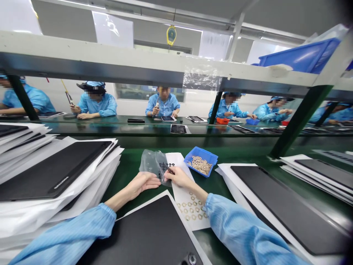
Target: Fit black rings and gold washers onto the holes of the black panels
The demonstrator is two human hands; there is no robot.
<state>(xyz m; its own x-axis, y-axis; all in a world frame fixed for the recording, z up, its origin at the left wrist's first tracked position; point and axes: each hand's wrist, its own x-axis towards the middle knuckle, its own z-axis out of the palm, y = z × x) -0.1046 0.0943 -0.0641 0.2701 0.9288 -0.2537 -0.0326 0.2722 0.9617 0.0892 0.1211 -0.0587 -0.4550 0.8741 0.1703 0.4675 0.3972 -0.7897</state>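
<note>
My right hand (179, 177) is closed on dark tweezers (169, 169), their tips over a clear plastic bag (151, 162). Fingers stretched out, my left hand (145, 182) lies at the near edge of that bag. Small black rings show through and beside the bag, on a white sheet (176, 158) that runs under my right forearm. Rows of tan rings (190, 210) sit on the sheet's nearer part. Behind my right hand stands a blue tray (203, 151) holding many small tan rings. A black tablet-like panel (143, 235) with a round camera part lies in front of me.
Black panels stacked with white sheets (93, 184) rise at my left. More panels (278, 198) lie at the right. A white shelf (138, 55) crosses overhead on green posts (300, 121). Several co-workers in blue sit along the opposite bench.
</note>
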